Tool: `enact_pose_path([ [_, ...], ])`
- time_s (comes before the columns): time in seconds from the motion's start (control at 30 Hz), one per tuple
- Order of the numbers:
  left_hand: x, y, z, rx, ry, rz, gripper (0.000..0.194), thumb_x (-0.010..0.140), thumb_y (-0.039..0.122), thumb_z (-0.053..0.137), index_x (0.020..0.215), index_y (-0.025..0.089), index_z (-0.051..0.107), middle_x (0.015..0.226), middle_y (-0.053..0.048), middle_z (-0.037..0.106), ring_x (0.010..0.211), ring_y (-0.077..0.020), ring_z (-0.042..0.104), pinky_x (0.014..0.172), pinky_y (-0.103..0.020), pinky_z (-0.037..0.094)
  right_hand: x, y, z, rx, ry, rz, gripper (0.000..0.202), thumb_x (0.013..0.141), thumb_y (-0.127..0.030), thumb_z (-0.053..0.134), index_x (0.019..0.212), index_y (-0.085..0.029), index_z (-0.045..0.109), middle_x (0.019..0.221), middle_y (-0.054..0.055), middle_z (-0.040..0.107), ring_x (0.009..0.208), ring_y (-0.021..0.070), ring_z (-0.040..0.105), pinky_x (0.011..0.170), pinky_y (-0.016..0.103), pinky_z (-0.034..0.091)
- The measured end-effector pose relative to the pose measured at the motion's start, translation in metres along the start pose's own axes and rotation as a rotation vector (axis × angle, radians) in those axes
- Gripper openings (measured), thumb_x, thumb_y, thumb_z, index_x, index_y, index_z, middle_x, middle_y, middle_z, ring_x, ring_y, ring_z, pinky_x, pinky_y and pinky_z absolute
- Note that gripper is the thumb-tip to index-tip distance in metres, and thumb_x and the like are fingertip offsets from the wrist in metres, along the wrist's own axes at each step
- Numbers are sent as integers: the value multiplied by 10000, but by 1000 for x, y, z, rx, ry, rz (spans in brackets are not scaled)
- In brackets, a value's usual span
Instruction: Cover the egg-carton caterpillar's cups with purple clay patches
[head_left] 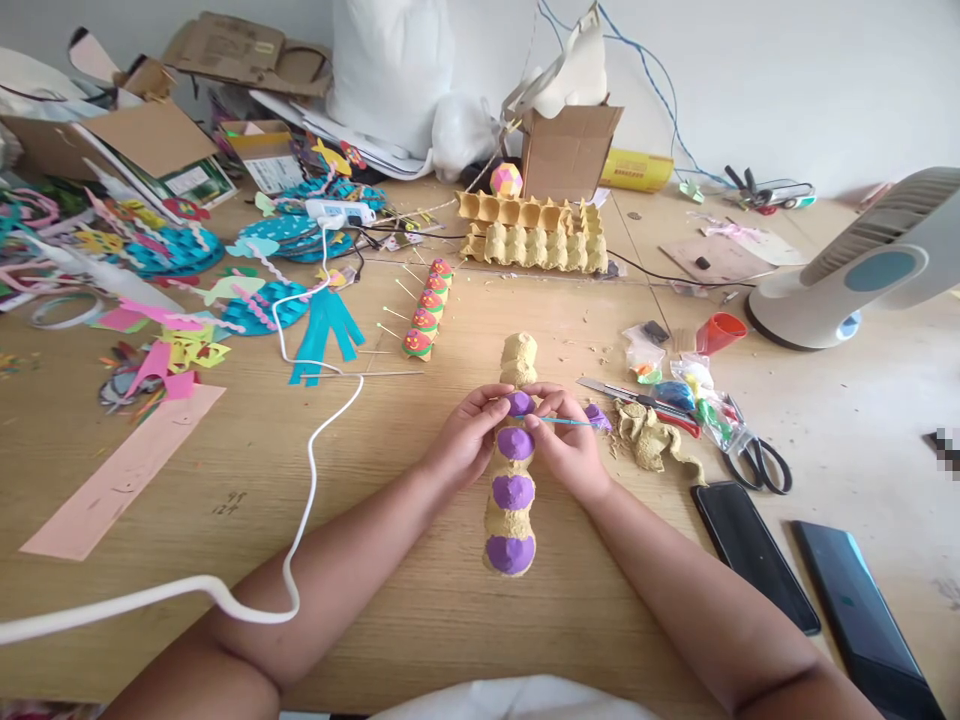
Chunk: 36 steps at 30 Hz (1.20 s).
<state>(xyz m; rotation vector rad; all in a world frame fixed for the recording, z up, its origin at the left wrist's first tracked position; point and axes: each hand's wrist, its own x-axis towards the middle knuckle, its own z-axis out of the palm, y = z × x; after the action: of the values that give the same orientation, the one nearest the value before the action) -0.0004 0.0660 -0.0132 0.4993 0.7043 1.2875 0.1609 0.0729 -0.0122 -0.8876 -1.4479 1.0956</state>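
Note:
A strip of tan egg carton (508,523) stretches away from me in the middle of the table, with purple clay pressed onto several of its bumps. The bump at the far end is bare. My left hand (466,442) grips the strip's left side, thumb and fingers at the fourth purple patch (520,404). On the other side, my right hand (568,450) pinches a thin blue stick (562,421), its fingers close to that same patch. Just beyond the stick's right end is a lump of purple clay (598,417); whether they touch I cannot tell.
On the right are a utility knife (600,388), torn carton scraps (645,435), scissors (761,465), two phones (756,553) and a fan (840,270). A painted carton caterpillar (427,310) and egg cartons (536,245) stand farther back. A white cable (309,480) crosses the left side.

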Motion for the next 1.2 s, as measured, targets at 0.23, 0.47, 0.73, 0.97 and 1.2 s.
enact_pose_path([
  [0.23, 1, -1, -2, 26, -22, 6, 421, 711, 250, 927, 1076, 193, 725, 977, -29, 806, 833, -135, 746, 730, -233, 542, 1, -4, 2, 64, 42, 43, 246, 925, -454, 741, 850, -259, 611, 1193, 71, 725, 1180, 265, 646, 1070, 457, 472],
  [0.47, 4, 0, -2, 57, 47, 13, 451, 670, 233, 945, 1054, 186, 714, 907, -10, 802, 812, -125, 752, 769, -232, 547, 1, -3, 3, 199, 74, 98, 268, 918, -448, 752, 848, -256, 579, 1155, 61, 744, 1143, 255, 666, 1063, 450, 484],
  [0.73, 5, 4, -2, 11, 62, 0, 422, 697, 208, 930, 1069, 202, 729, 923, -5, 799, 742, -103, 713, 676, -211, 547, 4, 3, 3, 209, 226, 117, 237, 874, -420, 780, 855, -260, 607, 806, -16, 632, 794, 171, 597, 809, 325, 499],
  [0.97, 8, 3, -4, -16, 57, -14, 478, 671, 148, 925, 1094, 200, 708, 925, 5, 792, 741, -82, 709, 675, -184, 538, 5, 5, 2, 248, 205, 189, 255, 868, -445, 779, 870, -257, 608, 769, -20, 669, 767, 170, 634, 818, 338, 517],
  [1.2, 7, 3, -3, -3, 71, -2, 455, 636, 142, 933, 1045, 186, 738, 913, -21, 809, 744, -110, 733, 674, -199, 540, 3, 1, 2, 204, 139, 179, 275, 806, -468, 853, 841, -259, 677, 787, -12, 649, 735, 166, 584, 721, 315, 509],
])
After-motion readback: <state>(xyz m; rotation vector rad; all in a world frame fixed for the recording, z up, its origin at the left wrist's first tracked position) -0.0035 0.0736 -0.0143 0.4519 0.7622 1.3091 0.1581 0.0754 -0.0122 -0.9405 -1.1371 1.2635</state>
